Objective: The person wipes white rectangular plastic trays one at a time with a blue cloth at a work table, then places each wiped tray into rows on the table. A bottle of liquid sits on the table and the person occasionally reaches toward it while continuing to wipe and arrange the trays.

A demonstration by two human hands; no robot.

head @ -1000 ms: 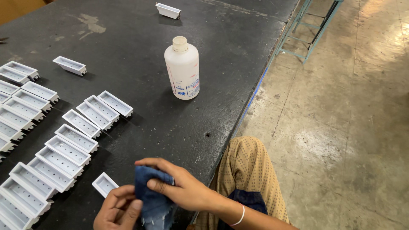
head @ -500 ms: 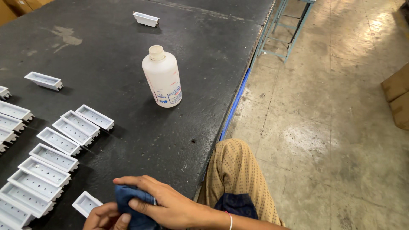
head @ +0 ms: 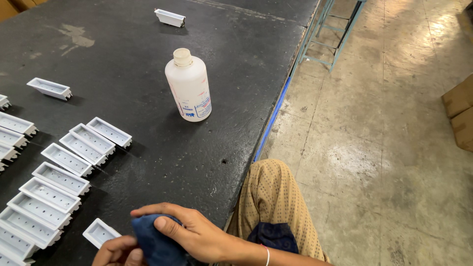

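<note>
At the bottom edge of the head view my right hand (head: 189, 231) is closed over a dark blue cloth (head: 155, 244). My left hand (head: 114, 252) grips the same cloth from below and is partly cut off by the frame. A small white plastic tray (head: 100, 232) lies on the black table just left of my hands. A white plastic bottle (head: 188, 84) with a cream cap stands upright farther back on the table, apart from both hands.
Several white rectangular trays (head: 64, 160) lie in rows at the left of the black table (head: 148, 59); single ones (head: 49, 88) (head: 170, 17) lie farther back. The table's blue edge (head: 271, 118) runs on the right, with concrete floor, a blue-green metal frame (head: 335, 34) and cardboard boxes (head: 460, 111) beyond.
The view has shifted, so the bottle and trays appear lower and more to the right. Both hands stay on the blue cloth, lower in the frame than a second ago.
</note>
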